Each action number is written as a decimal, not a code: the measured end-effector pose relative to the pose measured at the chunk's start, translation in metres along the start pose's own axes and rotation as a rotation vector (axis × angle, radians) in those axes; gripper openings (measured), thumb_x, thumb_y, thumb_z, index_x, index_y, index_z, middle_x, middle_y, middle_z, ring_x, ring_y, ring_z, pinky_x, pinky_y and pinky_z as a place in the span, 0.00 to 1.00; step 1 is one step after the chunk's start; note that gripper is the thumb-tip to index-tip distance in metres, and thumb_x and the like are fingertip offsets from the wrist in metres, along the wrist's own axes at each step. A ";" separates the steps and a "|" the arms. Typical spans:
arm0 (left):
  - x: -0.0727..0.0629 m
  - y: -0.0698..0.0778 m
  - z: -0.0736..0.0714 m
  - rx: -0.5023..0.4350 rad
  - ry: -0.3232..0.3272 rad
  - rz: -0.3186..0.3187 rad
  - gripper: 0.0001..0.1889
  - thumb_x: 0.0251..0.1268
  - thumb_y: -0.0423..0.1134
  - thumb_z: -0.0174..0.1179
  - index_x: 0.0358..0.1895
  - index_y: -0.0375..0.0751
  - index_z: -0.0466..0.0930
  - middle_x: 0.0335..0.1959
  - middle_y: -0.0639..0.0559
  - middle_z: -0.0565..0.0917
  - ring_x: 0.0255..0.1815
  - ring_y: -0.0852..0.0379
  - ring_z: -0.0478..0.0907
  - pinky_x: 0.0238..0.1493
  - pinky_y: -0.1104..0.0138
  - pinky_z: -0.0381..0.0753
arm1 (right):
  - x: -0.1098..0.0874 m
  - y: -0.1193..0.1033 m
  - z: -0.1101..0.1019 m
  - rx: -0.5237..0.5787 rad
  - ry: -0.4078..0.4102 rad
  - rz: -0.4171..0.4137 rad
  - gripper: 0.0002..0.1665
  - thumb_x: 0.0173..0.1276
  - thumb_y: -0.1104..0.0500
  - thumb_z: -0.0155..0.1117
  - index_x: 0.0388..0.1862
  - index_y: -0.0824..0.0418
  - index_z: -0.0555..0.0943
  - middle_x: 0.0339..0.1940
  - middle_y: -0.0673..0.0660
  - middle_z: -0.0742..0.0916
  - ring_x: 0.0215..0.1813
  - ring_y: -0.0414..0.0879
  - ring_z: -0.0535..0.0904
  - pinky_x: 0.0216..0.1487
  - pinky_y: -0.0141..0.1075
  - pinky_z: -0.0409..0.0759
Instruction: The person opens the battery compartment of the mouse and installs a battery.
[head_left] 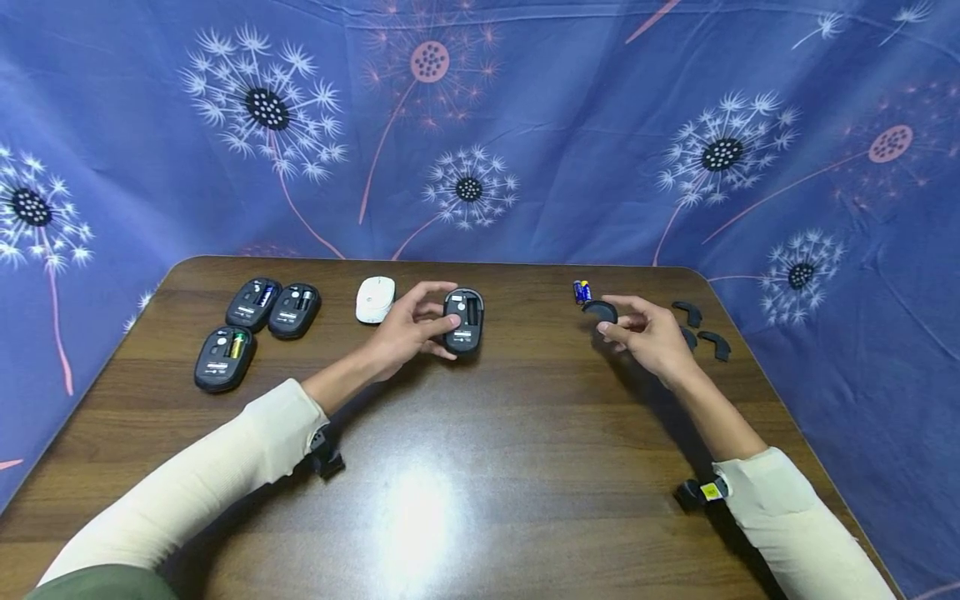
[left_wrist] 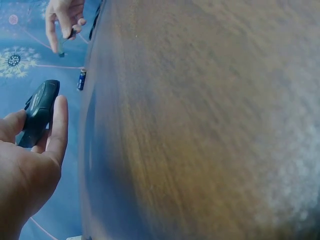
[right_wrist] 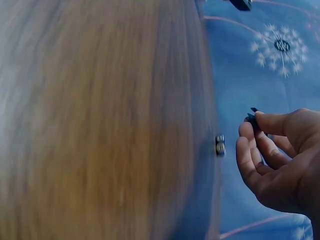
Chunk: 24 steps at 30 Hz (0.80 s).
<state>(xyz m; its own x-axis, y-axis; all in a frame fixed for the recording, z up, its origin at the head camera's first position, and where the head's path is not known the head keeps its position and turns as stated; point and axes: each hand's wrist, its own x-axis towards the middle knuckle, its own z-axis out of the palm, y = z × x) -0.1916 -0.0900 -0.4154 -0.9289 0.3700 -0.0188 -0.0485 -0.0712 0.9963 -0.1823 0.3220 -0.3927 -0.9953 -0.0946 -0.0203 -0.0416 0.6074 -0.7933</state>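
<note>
My left hand (head_left: 408,329) grips a black computer mouse (head_left: 465,321), its underside turned up and its battery slot uncovered. In the left wrist view that mouse (left_wrist: 41,112) shows edge-on between thumb and fingers. Over on the right, my right hand (head_left: 648,333) pinches a curved black battery cover (head_left: 600,312) between thumb and fingers. The right wrist view shows the cover (right_wrist: 254,119) mostly hidden by the fingertips. Two blue batteries (head_left: 582,292) lie side by side on the table, just beyond the right hand.
Several black mice (head_left: 225,358) lie underside up at the left, some with batteries in their slots. A white mouse (head_left: 375,300) rests behind the left hand. More curved black covers (head_left: 714,345) are by the table's right edge. A patterned blue cloth (head_left: 570,150) hangs behind the wooden table (head_left: 525,467).
</note>
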 end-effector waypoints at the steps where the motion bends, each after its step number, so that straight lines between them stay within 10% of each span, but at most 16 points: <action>1: 0.000 0.000 0.000 -0.003 0.000 -0.002 0.31 0.84 0.27 0.63 0.84 0.45 0.68 0.60 0.30 0.84 0.45 0.47 0.93 0.45 0.47 0.99 | -0.001 0.003 -0.003 -0.007 0.000 0.010 0.35 0.85 0.54 0.72 0.86 0.55 0.75 0.51 0.67 0.95 0.43 0.45 0.94 0.46 0.39 0.96; 24: 0.000 0.003 0.000 -0.032 0.000 -0.014 0.34 0.85 0.26 0.62 0.87 0.40 0.64 0.55 0.35 0.86 0.44 0.47 0.93 0.45 0.46 0.99 | -0.015 0.051 -0.057 -0.049 -0.034 0.113 0.36 0.85 0.62 0.69 0.85 0.73 0.70 0.46 0.66 0.96 0.37 0.34 0.92 0.39 0.36 0.95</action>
<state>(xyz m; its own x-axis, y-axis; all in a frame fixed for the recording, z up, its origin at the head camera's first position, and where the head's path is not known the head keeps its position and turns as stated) -0.1921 -0.0898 -0.4128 -0.9279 0.3714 -0.0332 -0.0735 -0.0950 0.9928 -0.1741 0.3997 -0.3979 -0.9904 -0.0495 -0.1289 0.0655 0.6533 -0.7543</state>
